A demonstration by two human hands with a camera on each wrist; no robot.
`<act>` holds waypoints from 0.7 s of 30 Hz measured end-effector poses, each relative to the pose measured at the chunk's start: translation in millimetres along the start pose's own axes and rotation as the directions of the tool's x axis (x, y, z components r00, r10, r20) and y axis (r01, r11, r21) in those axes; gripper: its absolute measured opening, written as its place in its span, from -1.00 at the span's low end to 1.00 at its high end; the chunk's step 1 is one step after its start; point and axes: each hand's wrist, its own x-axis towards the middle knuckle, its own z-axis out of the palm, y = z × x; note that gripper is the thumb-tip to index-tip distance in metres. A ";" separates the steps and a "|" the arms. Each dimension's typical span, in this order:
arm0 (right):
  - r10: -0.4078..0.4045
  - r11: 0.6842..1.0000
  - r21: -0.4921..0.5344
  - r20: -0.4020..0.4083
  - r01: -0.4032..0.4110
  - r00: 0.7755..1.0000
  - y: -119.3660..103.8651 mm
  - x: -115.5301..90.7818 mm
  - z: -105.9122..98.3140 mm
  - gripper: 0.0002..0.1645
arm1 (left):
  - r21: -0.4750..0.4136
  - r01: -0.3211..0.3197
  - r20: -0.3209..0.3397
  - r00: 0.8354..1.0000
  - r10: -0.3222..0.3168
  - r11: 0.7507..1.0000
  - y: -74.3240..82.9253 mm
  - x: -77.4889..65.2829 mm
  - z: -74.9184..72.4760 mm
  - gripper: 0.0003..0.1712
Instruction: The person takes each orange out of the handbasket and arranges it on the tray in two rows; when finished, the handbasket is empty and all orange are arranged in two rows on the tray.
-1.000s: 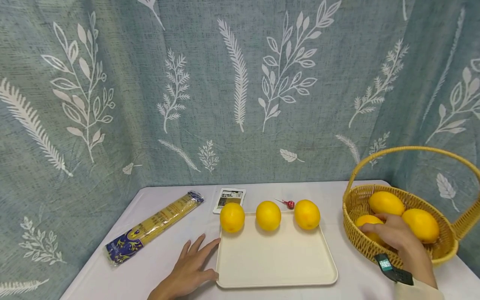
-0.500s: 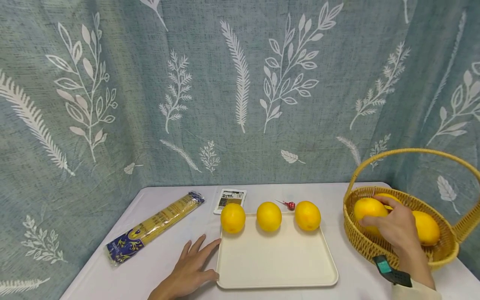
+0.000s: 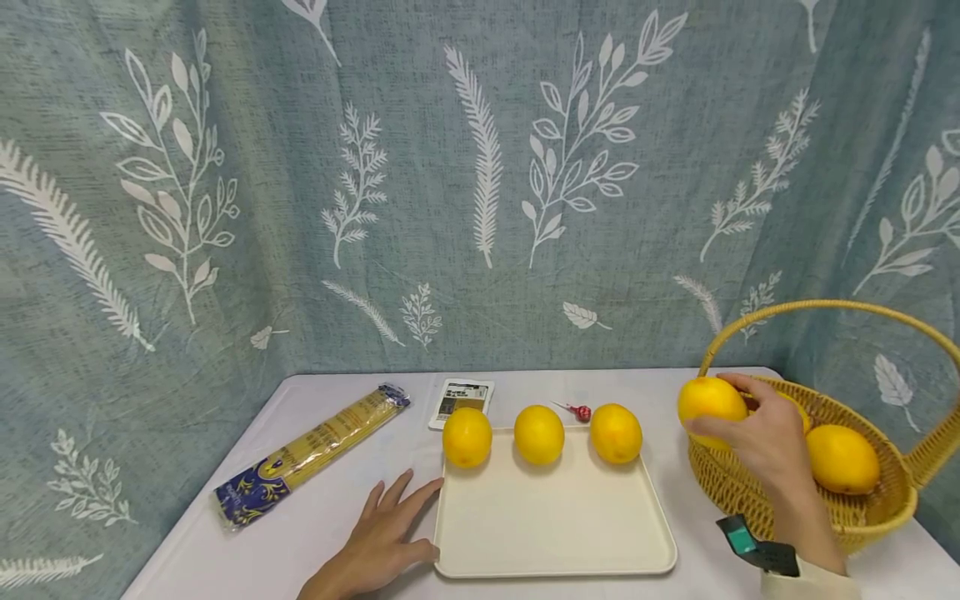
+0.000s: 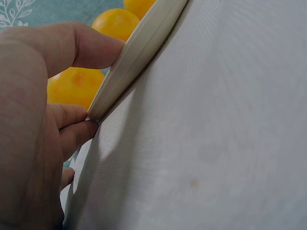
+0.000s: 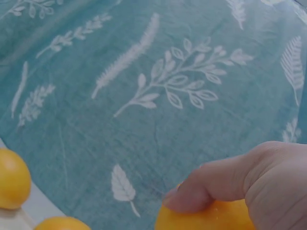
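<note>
My right hand (image 3: 776,437) grips a yellow citrus fruit (image 3: 708,402) above the left rim of the wicker basket (image 3: 731,483). In the right wrist view, the thumb lies curved over this fruit (image 5: 216,219). Two more yellow fruits sit in the basket, one (image 3: 843,460) in plain sight and one partly behind the hand. My left hand (image 3: 375,542) rests spread on the table, its thumb and fingertips touching the left side of the cream tray (image 3: 555,525). Three similar fruits stand in a row along the tray's far edge: left (image 3: 467,438), middle (image 3: 538,435) and right (image 3: 616,434).
A bag of spaghetti (image 3: 311,454) lies slantwise at the left. Behind the tray are a white printed packet (image 3: 462,396) and a small red-wrapped lollipop (image 3: 581,412). The basket's tall handle (image 3: 832,305) arches over it. A leaf-patterned curtain (image 3: 420,183) hangs behind the table.
My right hand has lifted a yellow citrus fruit from inside the basket and carried it up and left to the basket's rim. The left hand has stayed at the tray.
</note>
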 end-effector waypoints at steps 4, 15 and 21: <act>-0.027 1.000 -0.002 0.025 0.027 0.999 -8.0 -0.9 7.1 0.04 | 0.001 -0.004 -0.002 1.000 0.004 1.000 -0.5 0.1 0.1 -0.02; -0.080 0.985 0.156 0.078 0.067 0.994 -33.2 -7.3 39.0 -0.10 | -0.003 -0.024 -0.001 1.000 0.024 1.000 -0.9 -2.2 0.5 -0.01; -0.086 0.960 0.272 0.093 0.057 0.992 -42.1 -8.9 59.8 -0.18 | 0.002 -0.023 -0.004 1.000 0.023 1.000 -0.4 -2.3 -0.3 0.00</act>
